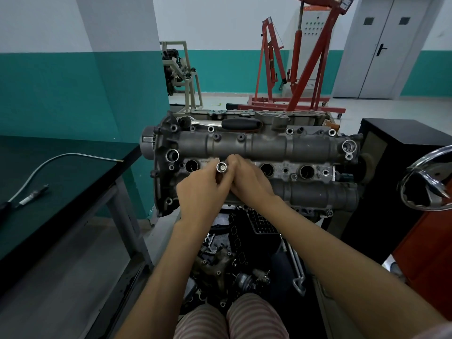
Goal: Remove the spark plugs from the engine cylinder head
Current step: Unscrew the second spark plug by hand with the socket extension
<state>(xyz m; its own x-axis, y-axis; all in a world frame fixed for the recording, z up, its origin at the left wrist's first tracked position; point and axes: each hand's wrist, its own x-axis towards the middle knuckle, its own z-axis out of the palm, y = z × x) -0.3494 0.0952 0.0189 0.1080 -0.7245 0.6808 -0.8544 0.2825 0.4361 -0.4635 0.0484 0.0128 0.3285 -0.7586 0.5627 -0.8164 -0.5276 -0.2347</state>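
The grey engine cylinder head (pixel 269 143) lies across a stand in front of me, with a row of round spark plug wells along its middle. Three wells show open: one on the left (pixel 191 165) and two on the right (pixel 267 169), (pixel 307 171). Both hands meet over the second well, which they hide. My left hand (pixel 204 184) grips a silver socket (pixel 221 167) whose square-drive end faces me. My right hand (pixel 252 182) curls around the same socket from the right. A ratchet wrench with a black handle (pixel 241 123) rests on the far side of the head.
A dark green workbench (pixel 61 192) stands at the left, bearing a grey hose (pixel 73 156) and a spark plug (pixel 33 195). A tray of engine parts (pixel 232 260) sits below the head. A black cabinet (pixel 403 167) and a chrome emblem (pixel 425 182) are at the right. Red engine cranes (pixel 305 69) stand behind.
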